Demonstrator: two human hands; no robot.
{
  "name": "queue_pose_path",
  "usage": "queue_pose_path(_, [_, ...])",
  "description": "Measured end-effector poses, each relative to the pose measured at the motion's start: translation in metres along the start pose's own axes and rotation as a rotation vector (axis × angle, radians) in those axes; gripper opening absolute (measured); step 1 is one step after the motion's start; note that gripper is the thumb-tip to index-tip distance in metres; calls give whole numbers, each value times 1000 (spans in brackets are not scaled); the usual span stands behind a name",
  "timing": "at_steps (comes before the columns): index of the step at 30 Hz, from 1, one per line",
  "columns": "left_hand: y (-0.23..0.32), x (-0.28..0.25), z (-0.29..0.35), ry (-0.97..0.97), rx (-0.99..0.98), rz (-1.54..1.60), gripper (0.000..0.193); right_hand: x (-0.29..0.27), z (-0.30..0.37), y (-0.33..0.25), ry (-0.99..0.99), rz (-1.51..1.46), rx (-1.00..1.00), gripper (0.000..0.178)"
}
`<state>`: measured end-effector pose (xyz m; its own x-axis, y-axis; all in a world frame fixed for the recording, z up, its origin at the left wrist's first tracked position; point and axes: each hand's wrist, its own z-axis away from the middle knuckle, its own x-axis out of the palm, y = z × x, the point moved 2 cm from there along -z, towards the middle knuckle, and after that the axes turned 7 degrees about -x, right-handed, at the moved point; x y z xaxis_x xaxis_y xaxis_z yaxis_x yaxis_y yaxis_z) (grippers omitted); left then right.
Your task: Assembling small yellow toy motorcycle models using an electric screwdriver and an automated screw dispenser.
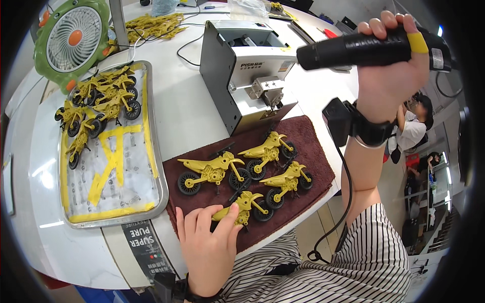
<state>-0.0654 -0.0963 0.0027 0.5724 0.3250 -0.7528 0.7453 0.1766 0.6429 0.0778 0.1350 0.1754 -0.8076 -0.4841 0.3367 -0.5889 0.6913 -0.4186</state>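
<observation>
My right hand (391, 81) is raised at the upper right, its fingers wrapped round a black cylindrical electric screwdriver (353, 50). The tool lies nearly level, its narrower end toward the left; yellow tape circles one finger. Lower down, my left hand (207, 252) grips the rear of a yellow toy motorcycle (246, 204) at the near edge of a brown towel (316, 146). My fingers partly cover that toy. Three more toy motorcycles with black wheels lie on the towel: one at the left (209, 169), one at the far side (265, 150) and one at the right (288, 177).
Behind the towel stands a grey-and-white screw feeder (262, 63). A metal tray (162, 182) at left holds several toy motorcycles at its far end. Beyond are a green fan (76, 38) and a pile of yellow parts (154, 26). A black cable (348, 187) hangs below my right wrist.
</observation>
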Motion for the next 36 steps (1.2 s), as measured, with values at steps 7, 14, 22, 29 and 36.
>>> queue_pose_path(7, [0, 0, -2, -21, -13, 8, 33, -4, 29, 17, -246, -27, 305, 10])
queue_pose_path(14, [0, 0, -1, -19, -21, 21, 34, 1, 40, 39, -211, 109, 261, 12])
queue_pose_path(22, [-1, 1, -1, -21, -29, 34, 33, 13, 55, 9, -254, -32, 463, 16])
queue_pose_path(29, [-7, 4, 1, -6, -20, -16, 35, 21, 104, -34, -552, -338, 574, 26])
queue_pose_path(36, [-4, 7, 2, -36, 8, -25, 35, 20, 120, -50, -524, -268, 628, 26])
